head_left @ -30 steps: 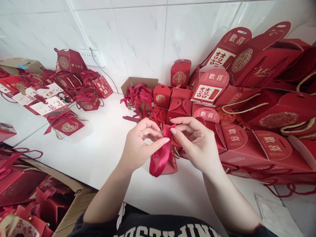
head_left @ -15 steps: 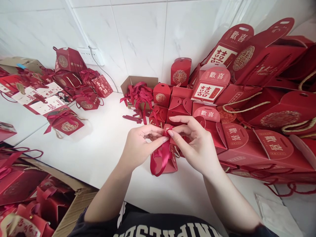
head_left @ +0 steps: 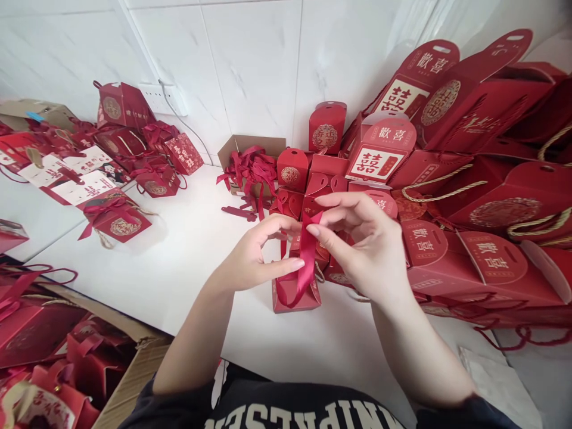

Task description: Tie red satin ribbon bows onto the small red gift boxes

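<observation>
A small red gift box [head_left: 297, 298] stands on the white table [head_left: 187, 262] in front of me, below my hands. A shiny red ribbon [head_left: 307, 262] hangs over the box's top. My right hand [head_left: 357, 238] pinches the ribbon's upper end between thumb and index finger. My left hand [head_left: 257, 250] is on the left of the ribbon, its thumb touching the ribbon's lower stretch and its fingers reaching behind it. The box's top is partly hidden by the ribbon and fingers.
An open cardboard box [head_left: 277, 149] of red ribbons stands by the wall. Red gift boxes [head_left: 429, 250] are stacked on the right, more [head_left: 118, 220] at the left. A carton [head_left: 143, 363] of finished-looking boxes is at the lower left.
My right hand has moved slightly up and right with the ribbon's end. The ribbon now stretches upright between my hands, and my left thumb and fingers are further apart.
</observation>
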Demonstrator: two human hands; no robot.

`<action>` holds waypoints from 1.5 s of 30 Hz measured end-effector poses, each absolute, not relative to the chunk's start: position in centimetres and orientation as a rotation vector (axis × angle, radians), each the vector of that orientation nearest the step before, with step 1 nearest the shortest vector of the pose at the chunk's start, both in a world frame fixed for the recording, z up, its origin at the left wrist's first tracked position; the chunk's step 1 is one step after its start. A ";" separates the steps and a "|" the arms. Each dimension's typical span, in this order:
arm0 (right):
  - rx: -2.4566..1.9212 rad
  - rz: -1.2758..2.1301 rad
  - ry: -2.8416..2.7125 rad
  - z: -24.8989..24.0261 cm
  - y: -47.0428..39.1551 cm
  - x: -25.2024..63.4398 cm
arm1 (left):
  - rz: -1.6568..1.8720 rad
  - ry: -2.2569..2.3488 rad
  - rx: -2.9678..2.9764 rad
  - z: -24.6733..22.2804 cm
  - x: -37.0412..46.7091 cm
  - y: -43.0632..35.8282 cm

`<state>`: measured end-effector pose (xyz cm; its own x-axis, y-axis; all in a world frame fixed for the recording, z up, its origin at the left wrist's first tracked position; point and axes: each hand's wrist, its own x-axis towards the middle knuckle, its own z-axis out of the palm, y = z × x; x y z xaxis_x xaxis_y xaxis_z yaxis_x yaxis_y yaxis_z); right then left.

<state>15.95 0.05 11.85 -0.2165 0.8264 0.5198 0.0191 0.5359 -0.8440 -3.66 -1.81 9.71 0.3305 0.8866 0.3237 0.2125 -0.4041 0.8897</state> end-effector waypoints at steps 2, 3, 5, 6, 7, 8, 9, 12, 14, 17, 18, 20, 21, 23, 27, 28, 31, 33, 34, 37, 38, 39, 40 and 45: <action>-0.670 0.819 -1.574 12.7 0.2 15.9 | 1.002 0.699 1.770 8.4 -4.6 -0.8; -0.649 0.787 -1.552 13.1 0.2 15.9 | 0.963 0.600 1.715 7.6 -4.9 -0.4; -0.632 0.717 -1.520 13.7 0.2 16.0 | 0.850 0.547 1.624 6.3 -5.3 0.2; -0.633 0.683 -1.514 13.9 0.2 16.0 | 0.784 0.566 1.610 5.8 -5.3 0.3; -0.636 0.651 -1.513 14.1 0.2 16.0 | 0.722 0.596 1.612 5.4 -5.3 0.3; -0.637 0.623 -1.515 14.1 0.2 16.1 | 0.673 0.627 1.624 5.1 -5.1 0.3; -0.633 0.599 -1.517 14.2 0.2 16.1 | 0.641 0.651 1.637 4.9 -5.0 0.2; -0.613 0.557 -1.519 14.1 0.3 16.1 | 0.613 0.689 1.645 4.7 -5.0 0.0; -0.601 0.538 -1.511 14.0 0.3 16.1 | 0.591 0.683 1.649 4.5 -5.2 0.0; -0.608 0.505 -1.519 13.8 0.5 16.1 | 0.568 0.677 1.597 3.8 -5.6 0.1; -0.616 0.498 -1.534 13.7 0.5 16.2 | 0.572 0.686 1.559 3.5 -5.7 0.1; -0.643 0.490 -1.565 13.5 0.6 16.3 | 0.597 0.682 1.488 2.6 -6.0 0.1; -0.659 0.486 -1.575 13.4 0.7 16.4 | 0.606 0.663 1.466 2.1 -6.0 0.1; -0.681 0.463 -1.567 13.3 0.8 16.4 | 0.614 0.619 1.452 1.2 -6.1 0.0; -0.680 0.415 -1.518 13.2 1.0 16.3 | 0.632 0.692 1.502 0.2 -5.9 -0.3; -0.675 0.413 -1.508 13.2 1.1 16.3 | 0.641 0.721 1.521 0.3 -5.8 -0.4; -0.627 0.406 -1.466 13.1 1.2 16.2 | 0.641 0.755 1.569 0.8 -5.4 -0.7; -0.621 0.388 -1.454 13.1 1.3 16.2 | 0.621 0.763 1.583 1.4 -5.1 -0.8; -0.642 0.378 -1.462 13.1 1.3 16.2 | 0.606 0.757 1.593 1.6 -4.9 -0.9; -0.707 0.392 -1.501 13.2 1.2 16.3 | 0.574 0.683 1.606 2.1 -4.6 -1.1; -0.701 0.414 -1.503 13.3 1.1 16.4 | 0.566 0.662 1.594 2.0 -4.5 -1.1; -0.682 0.438 -1.499 13.4 1.1 16.4 | 0.562 0.655 1.569 1.9 -4.4 -1.2; -0.659 0.459 -1.492 13.5 1.0 16.4 | 0.565 0.662 1.535 1.8 -4.3 -1.3; -0.621 0.469 -1.477 13.7 0.9 16.4 | 0.605 0.732 1.456 0.9 -3.9 -1.6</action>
<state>16.37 0.95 13.71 0.0538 0.6410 0.7657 0.0818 0.7614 -0.6431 -3.90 -1.63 0.92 0.6518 0.7546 -0.0754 0.0686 0.0404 0.9968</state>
